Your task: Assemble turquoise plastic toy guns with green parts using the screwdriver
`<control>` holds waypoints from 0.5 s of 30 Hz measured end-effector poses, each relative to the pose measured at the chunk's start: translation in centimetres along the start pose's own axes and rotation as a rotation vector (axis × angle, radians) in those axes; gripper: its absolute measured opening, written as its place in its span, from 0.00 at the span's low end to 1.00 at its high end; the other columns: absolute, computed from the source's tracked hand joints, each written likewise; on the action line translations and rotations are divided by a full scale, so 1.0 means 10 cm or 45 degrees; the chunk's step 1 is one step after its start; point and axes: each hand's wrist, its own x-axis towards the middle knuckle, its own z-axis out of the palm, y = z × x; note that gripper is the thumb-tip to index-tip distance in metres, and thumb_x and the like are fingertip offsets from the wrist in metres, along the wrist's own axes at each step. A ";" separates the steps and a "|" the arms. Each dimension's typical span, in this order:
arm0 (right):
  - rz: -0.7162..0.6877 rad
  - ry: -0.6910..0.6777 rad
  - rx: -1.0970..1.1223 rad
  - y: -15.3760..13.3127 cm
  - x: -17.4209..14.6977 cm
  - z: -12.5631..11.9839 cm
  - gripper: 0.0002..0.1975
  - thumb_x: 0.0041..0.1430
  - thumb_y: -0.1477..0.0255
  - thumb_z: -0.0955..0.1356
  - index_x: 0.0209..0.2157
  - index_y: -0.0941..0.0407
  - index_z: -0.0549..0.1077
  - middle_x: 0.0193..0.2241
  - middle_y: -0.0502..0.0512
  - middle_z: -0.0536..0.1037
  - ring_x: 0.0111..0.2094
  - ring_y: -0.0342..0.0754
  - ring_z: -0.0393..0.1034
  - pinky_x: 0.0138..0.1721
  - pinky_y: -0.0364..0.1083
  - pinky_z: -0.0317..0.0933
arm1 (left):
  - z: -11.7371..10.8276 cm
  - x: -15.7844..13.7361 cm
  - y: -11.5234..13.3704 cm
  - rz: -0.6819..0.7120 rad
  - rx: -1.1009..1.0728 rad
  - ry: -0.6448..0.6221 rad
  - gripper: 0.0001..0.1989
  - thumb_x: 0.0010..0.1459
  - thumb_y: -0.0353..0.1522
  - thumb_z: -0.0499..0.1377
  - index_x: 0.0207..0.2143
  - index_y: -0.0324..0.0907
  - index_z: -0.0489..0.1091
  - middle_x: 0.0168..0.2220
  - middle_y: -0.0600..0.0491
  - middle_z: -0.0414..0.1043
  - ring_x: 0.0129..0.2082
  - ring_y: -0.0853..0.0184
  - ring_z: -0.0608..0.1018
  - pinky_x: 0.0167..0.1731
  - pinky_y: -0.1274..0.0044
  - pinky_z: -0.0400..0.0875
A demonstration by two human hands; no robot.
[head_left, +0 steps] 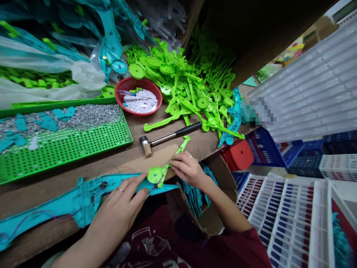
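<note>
A long blue plastic shell [52,199] with thin red and dark wires lies along the table's near edge. My left hand [125,195] grips its narrower right part, thumb on the near side, fingertips by the round end of a lime-green plastic lever [154,174]. That lever lies across the shell's tip, its arm slanting up and away. My right hand [189,167] is closed on the lever's arm with the fingertips. A thin reddish wire passes close to the lever's near end. The left palm and fingers hide part of the shell.
A hammer [170,137] lies just beyond, before a heap of green levers [195,85]. A red basket [119,97] holds white pieces and a screwdriver. Left is a green perforated tray [83,149] of screws. A carton [216,219] and white crates [318,223] stand right.
</note>
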 end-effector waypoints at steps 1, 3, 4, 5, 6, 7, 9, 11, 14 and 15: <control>-0.015 0.029 0.030 0.01 -0.01 0.02 0.10 0.65 0.77 0.67 0.47 0.58 0.73 0.42 0.63 0.77 0.45 0.52 0.71 0.45 0.53 0.71 | 0.00 0.00 0.00 0.003 0.001 0.011 0.13 0.71 0.30 0.46 0.38 0.42 0.69 0.55 0.42 0.70 0.51 0.52 0.74 0.45 0.61 0.73; -0.045 0.069 0.072 0.04 -0.04 0.05 0.11 0.64 0.78 0.67 0.49 0.59 0.72 0.42 0.63 0.77 0.45 0.51 0.71 0.45 0.53 0.71 | -0.01 0.01 0.01 0.010 0.003 0.031 0.12 0.70 0.29 0.46 0.40 0.41 0.69 0.54 0.42 0.71 0.50 0.51 0.74 0.43 0.62 0.73; -0.054 0.074 0.079 0.04 -0.04 0.05 0.11 0.65 0.79 0.67 0.49 0.58 0.72 0.42 0.63 0.77 0.45 0.51 0.71 0.45 0.53 0.71 | -0.02 0.02 0.01 0.013 0.000 0.035 0.12 0.70 0.29 0.46 0.41 0.41 0.69 0.55 0.42 0.71 0.50 0.51 0.75 0.43 0.62 0.73; -0.052 0.063 0.073 0.04 -0.04 0.06 0.11 0.65 0.79 0.66 0.49 0.58 0.72 0.42 0.63 0.77 0.45 0.51 0.70 0.46 0.53 0.71 | -0.02 0.03 0.01 0.014 -0.005 0.035 0.11 0.70 0.28 0.46 0.41 0.41 0.68 0.55 0.42 0.70 0.50 0.51 0.75 0.43 0.62 0.72; -0.038 0.034 0.053 0.04 -0.03 0.05 0.10 0.65 0.78 0.66 0.48 0.58 0.72 0.42 0.62 0.77 0.45 0.51 0.70 0.45 0.53 0.71 | -0.03 0.04 0.01 0.011 -0.011 0.034 0.11 0.70 0.28 0.46 0.40 0.41 0.68 0.56 0.43 0.70 0.50 0.51 0.75 0.44 0.62 0.72; -0.018 -0.007 0.020 0.02 -0.01 0.04 0.09 0.66 0.78 0.66 0.46 0.57 0.72 0.42 0.62 0.76 0.45 0.51 0.69 0.45 0.53 0.70 | -0.03 0.04 0.01 0.008 -0.016 0.035 0.11 0.70 0.28 0.46 0.39 0.41 0.67 0.56 0.43 0.70 0.49 0.52 0.75 0.45 0.62 0.71; 0.020 -0.107 -0.066 -0.02 0.04 0.01 0.06 0.66 0.77 0.65 0.43 0.57 0.73 0.42 0.61 0.76 0.43 0.51 0.68 0.44 0.52 0.69 | -0.04 0.06 0.02 0.005 -0.011 0.047 0.10 0.70 0.27 0.47 0.37 0.40 0.66 0.56 0.44 0.71 0.48 0.53 0.76 0.45 0.63 0.70; 0.040 -0.182 -0.148 -0.07 0.08 -0.03 0.06 0.67 0.77 0.64 0.40 0.57 0.73 0.41 0.61 0.76 0.41 0.51 0.67 0.42 0.51 0.68 | -0.04 0.09 0.03 0.001 0.024 0.057 0.11 0.69 0.26 0.47 0.34 0.41 0.65 0.53 0.44 0.73 0.45 0.54 0.77 0.42 0.64 0.69; 0.024 -0.215 -0.241 -0.13 0.09 -0.04 0.08 0.68 0.78 0.62 0.40 0.58 0.73 0.40 0.62 0.75 0.40 0.51 0.65 0.40 0.50 0.67 | -0.05 0.12 0.03 -0.028 0.074 0.087 0.12 0.70 0.26 0.47 0.33 0.41 0.64 0.48 0.45 0.76 0.38 0.57 0.77 0.37 0.67 0.67; 0.015 -0.214 -0.257 -0.14 0.08 -0.03 0.09 0.68 0.78 0.61 0.41 0.59 0.73 0.40 0.62 0.75 0.40 0.51 0.65 0.40 0.49 0.67 | -0.05 0.13 0.03 -0.043 0.079 0.098 0.12 0.70 0.26 0.46 0.33 0.41 0.64 0.45 0.45 0.76 0.37 0.58 0.77 0.36 0.68 0.66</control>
